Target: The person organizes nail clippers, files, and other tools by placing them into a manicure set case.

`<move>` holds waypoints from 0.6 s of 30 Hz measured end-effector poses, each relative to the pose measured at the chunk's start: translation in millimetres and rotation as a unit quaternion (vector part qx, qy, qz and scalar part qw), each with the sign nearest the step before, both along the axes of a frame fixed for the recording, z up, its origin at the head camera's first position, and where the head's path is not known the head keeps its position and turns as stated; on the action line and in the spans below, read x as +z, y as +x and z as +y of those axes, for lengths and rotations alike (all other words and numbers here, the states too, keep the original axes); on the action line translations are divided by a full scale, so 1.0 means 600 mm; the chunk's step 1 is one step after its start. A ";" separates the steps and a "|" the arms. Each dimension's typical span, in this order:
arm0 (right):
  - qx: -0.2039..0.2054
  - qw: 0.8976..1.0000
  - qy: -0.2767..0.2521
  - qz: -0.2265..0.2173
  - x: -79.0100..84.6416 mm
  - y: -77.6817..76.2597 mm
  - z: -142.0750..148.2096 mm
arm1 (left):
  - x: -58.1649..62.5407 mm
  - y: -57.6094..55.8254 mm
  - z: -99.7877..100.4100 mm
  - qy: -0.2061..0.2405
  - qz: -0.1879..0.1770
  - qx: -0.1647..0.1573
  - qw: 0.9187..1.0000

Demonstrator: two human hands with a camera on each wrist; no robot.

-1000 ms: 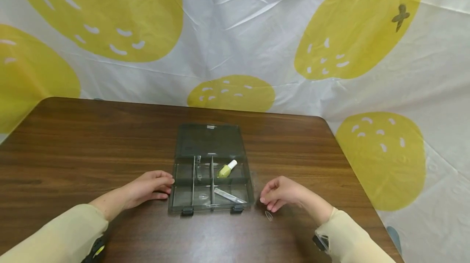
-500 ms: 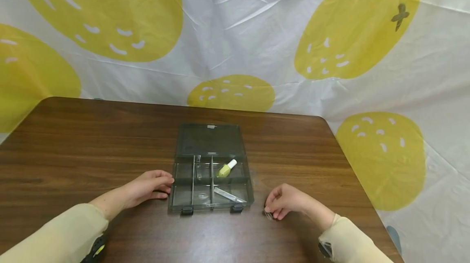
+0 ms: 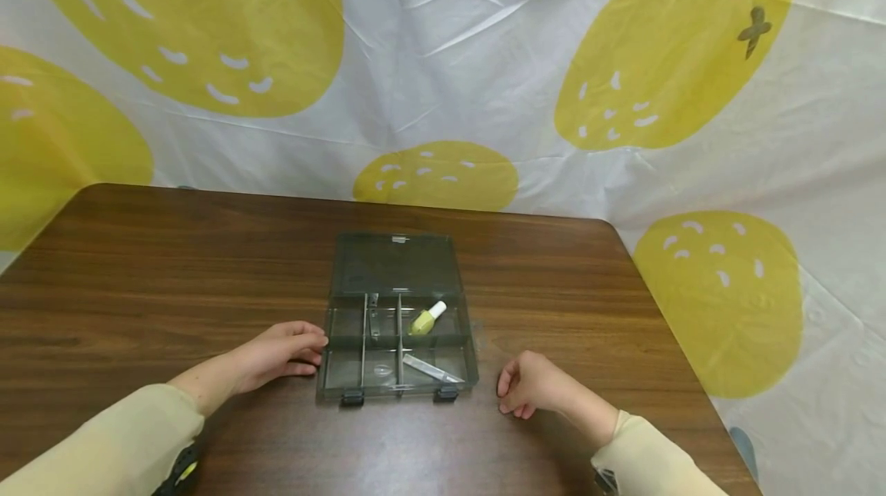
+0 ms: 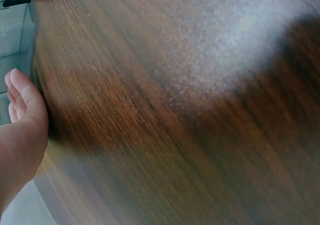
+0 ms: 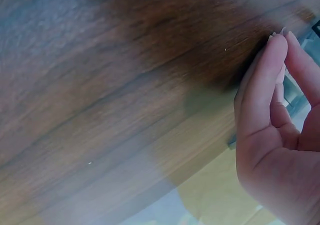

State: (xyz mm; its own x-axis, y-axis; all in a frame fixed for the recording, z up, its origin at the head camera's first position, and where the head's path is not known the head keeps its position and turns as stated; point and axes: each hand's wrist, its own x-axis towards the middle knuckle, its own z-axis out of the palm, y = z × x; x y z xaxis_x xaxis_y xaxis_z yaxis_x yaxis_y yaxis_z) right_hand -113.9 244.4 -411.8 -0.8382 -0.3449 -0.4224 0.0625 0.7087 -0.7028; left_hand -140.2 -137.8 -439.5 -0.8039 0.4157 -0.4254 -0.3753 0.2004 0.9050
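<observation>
Wooden table (image 3: 173, 265) — both hands flank organizer box (image 3: 398, 327).

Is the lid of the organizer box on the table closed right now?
No, in the head view the lid lies folded back flat on the table, leaving the organizer box compartments and the small yellow bottle uncovered.

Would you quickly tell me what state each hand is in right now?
Left hand: open, fingers resting against the organizer box.
Right hand: fingers curled on the table; whether it holds anything cannot be told.
</observation>
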 end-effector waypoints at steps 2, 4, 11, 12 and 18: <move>0.001 1.000 0.000 -0.005 -0.001 -0.002 0.001 | 0.000 0.000 -0.001 -0.001 0.000 -0.001 1.000; 0.002 1.000 -0.006 -0.014 -0.002 -0.005 0.003 | 0.000 0.000 -0.001 0.000 0.001 0.000 1.000; -0.012 0.997 -0.034 -0.069 -0.003 -0.014 0.012 | 0.000 0.000 -0.001 0.000 0.003 -0.001 1.000; -0.013 0.996 -0.038 -0.075 -0.003 -0.015 0.013 | 0.000 0.000 -0.001 0.000 0.003 -0.001 1.000; -0.016 0.993 -0.061 -0.099 0.004 -0.021 0.017 | 0.001 0.000 0.000 0.000 0.003 0.000 1.000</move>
State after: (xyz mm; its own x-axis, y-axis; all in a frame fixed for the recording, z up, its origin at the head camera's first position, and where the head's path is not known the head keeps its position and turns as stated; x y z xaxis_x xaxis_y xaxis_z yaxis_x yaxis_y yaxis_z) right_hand -126.4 254.7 -409.6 -0.7546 -0.3780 -0.5364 0.2296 0.6137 -0.7554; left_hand -140.0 -138.1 -439.1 -0.8061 0.4162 -0.4207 -0.3696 0.2011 0.9072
